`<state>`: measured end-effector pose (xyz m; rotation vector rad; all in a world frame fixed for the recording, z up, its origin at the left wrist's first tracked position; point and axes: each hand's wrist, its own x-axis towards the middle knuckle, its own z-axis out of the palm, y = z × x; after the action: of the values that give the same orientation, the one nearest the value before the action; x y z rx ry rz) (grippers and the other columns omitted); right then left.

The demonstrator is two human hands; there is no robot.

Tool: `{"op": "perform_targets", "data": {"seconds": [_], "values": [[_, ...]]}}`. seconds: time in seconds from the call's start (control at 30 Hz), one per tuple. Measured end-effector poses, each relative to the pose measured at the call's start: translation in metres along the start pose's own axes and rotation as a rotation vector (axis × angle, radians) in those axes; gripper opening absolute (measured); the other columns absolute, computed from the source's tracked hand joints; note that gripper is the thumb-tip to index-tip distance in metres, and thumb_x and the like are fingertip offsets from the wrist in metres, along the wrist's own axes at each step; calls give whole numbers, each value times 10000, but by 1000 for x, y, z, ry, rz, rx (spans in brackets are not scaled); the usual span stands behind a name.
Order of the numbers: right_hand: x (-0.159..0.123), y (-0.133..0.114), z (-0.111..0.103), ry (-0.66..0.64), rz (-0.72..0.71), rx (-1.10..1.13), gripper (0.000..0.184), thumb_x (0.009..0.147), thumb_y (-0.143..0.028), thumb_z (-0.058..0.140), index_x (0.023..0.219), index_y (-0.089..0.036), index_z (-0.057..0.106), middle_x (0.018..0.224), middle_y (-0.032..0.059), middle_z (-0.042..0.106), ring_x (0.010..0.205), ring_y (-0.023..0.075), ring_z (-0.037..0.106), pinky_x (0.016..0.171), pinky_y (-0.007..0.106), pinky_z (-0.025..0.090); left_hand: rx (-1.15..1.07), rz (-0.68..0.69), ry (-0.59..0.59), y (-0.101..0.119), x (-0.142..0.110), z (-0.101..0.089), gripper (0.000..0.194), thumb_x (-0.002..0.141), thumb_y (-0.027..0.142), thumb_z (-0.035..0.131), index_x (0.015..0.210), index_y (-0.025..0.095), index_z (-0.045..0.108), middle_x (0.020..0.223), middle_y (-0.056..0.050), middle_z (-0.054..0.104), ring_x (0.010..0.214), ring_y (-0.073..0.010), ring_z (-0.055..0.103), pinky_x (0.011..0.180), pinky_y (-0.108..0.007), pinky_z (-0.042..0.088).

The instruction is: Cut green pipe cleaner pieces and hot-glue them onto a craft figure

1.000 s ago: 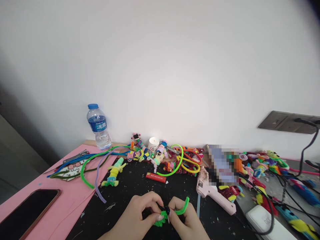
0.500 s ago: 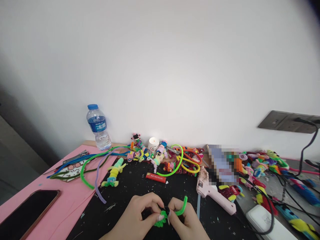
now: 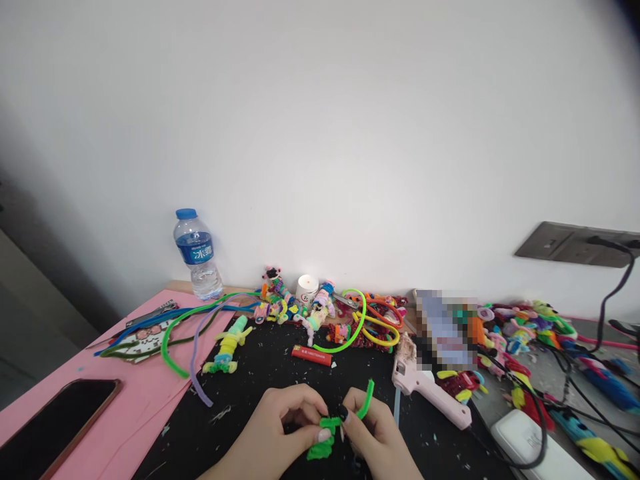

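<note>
Over black mat [image 3: 370, 373] at six o'clock, green fuzzy bundle [image 3: 320, 451] pinched by fingers of left hand [image 3: 280, 420]; strand [image 3: 368, 399], tip toward one o'clock, pinched by right hand [image 3: 374, 430]. Bends probably best kept snug.

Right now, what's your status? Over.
Left grip: pinching folded green pipe cleaner. Right grip: pinching it too, end upturned. Red printed bar beyond, touching neither.

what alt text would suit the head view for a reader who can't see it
A person's left hand and right hand pinch a bent bright green fuzzy stem over a black mat. Around them lie small colourful fuzzy figures, a pink glue gun and a dark-screened phone; a water bottle stands by a white wall behind.
</note>
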<state>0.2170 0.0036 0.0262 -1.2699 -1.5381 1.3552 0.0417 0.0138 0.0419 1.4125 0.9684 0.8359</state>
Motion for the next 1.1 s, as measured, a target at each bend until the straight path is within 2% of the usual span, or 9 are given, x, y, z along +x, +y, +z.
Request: {"op": "perform_targets", "data": {"seconds": [0.17,0.37,0.67,0.87,1.0,1.1], "values": [[1,-1,0,30,-7,5,258,791,-350,519,626,-179,420,555,-68,319,516,87,298,480,206,238,-7,0,24,-3,0,-1,113,691,160,643,801,140,650,604,25,575,589,-115,526,595,-210,439],[1,-4,1,-14,-14,-50,267,809,-357,476,624,-188,383,549,-67,316,520,92,297,489,208,239,160,43,67,0,1,-2,84,687,204,675,710,154,738,656,-33,670,617,-147,584,586,-219,442],[2,1,0,-25,2,-165,237,815,-337,451,636,-196,390,568,-53,335,529,104,332,489,210,254,278,64,75,3,0,-4,66,686,201,693,668,168,747,628,-28,694,590,-140,602,583,-206,430],[2,-2,0,-48,-11,-112,306,800,-410,487,604,-190,403,545,-55,348,517,99,335,488,207,260,263,51,93,4,2,-5,86,685,163,676,622,167,734,617,-14,688,599,-141,604,597,-204,432],[2,-1,-1,20,-6,7,331,783,-461,501,618,-184,428,549,-58,342,494,88,292,463,209,225,238,34,112,0,3,-6,93,699,176,656,630,153,714,628,-8,668,616,-142,591,597,-208,428],[3,3,-1,81,5,70,352,773,-483,513,609,-183,429,538,-66,307,475,82,260,440,210,192,114,10,81,-3,4,-6,57,709,171,637,692,141,682,677,-5,653,660,-145,586,612,-210,443]]}}
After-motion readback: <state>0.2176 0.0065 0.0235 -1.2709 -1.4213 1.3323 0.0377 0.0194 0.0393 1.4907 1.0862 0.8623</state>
